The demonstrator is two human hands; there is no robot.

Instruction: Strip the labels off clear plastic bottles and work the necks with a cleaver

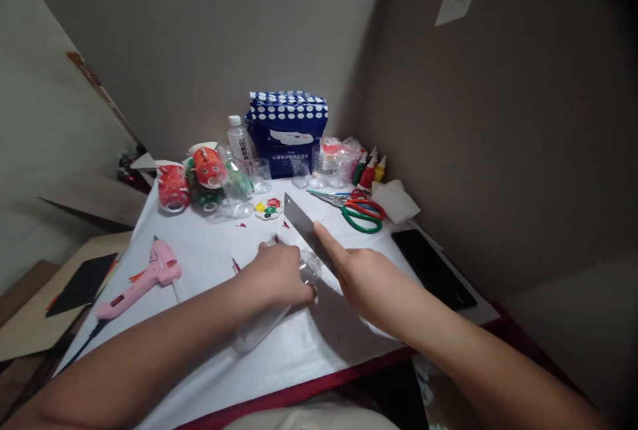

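Note:
My left hand (279, 277) is closed over a clear plastic bottle (264, 327) that lies on its side on the white table cover (209, 363). My right hand (363, 277) grips a large knife with a grey blade (304, 224), the index finger laid along the blade's back. The blade rests across the bottle near my left hand's fingertips. The knife's handle is hidden inside my right hand.
A pink glue gun (144, 280) lies at the left. Red-and-green painted bottle pieces (199, 181), a paint palette (269, 207), clear cups, a blue dotted bag (288, 127), paint bottles (369, 171) and scissors (361, 211) sit at the back. A black phone (431, 267) lies at the right.

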